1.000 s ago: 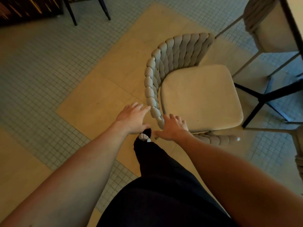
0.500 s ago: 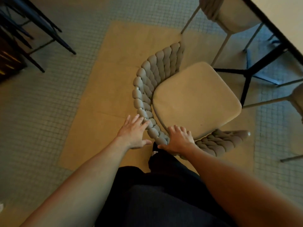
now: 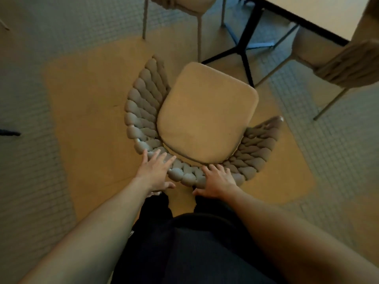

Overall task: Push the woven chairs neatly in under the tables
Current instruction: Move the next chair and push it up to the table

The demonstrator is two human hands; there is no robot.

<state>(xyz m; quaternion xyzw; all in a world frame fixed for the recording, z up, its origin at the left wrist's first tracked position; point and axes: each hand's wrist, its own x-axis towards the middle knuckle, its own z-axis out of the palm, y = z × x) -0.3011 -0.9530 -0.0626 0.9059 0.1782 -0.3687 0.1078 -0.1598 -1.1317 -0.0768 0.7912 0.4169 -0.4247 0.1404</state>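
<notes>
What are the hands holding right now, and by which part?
Both the left hand and right hand rest on the woven chair, at its braided backrest rim.

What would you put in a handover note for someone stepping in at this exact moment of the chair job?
Left hand: fingers straight, resting on the woven backrest of the chair.
Right hand: on the same backrest, thumb behind the rim, fingers over its top.
Chair: its seat cushion faces the table but stands wholly clear of it, front edge near the black table base.
Done: chair lined up roughly with the table.
Left: push it forward under the tabletop. Two other chairs stand at the table.
</notes>
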